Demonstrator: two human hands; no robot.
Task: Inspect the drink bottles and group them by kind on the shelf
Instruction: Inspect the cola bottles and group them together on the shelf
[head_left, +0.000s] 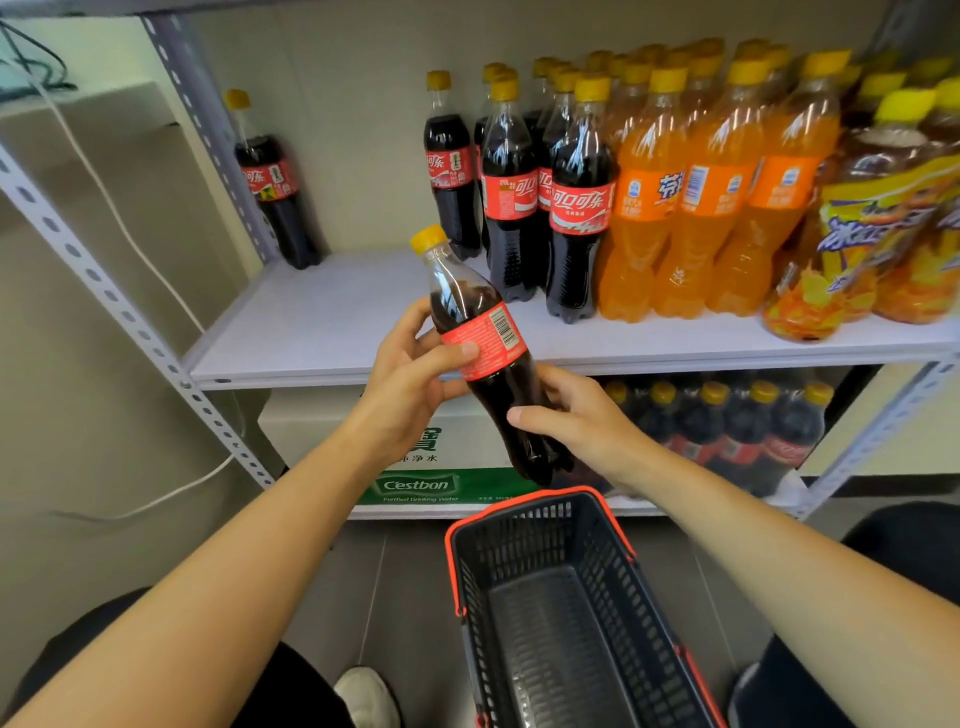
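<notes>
My left hand (415, 374) wraps the label of the cola bottle (483, 338), thumb across the front, and my right hand (576, 421) grips its lower body. I'm holding it tilted, yellow cap up-left, just in front of the shelf (322, 322). On the shelf, the shelved cola bottles (519, 202) stand grouped, with orange soda bottles (691, 208) touching them on the right. A dark basket (615, 571) sits below.

Upper shelf (332, 322), left to right: lone bottle (272, 182) at the back-left corner, a gap, then the cola bottles (524, 192), fruit soda bottles (691, 192) touching them, and iced tea bottles (883, 218) far right. Lower level: water carton (415, 467) left, bottle pack (737, 426) right of it. Basket (561, 597) on the floor before the rack. Above it is the held bottle (483, 353), tilted, in front of the shelf edge, with the left hand (410, 379) at its label and the right hand (576, 421) lower down.
</notes>
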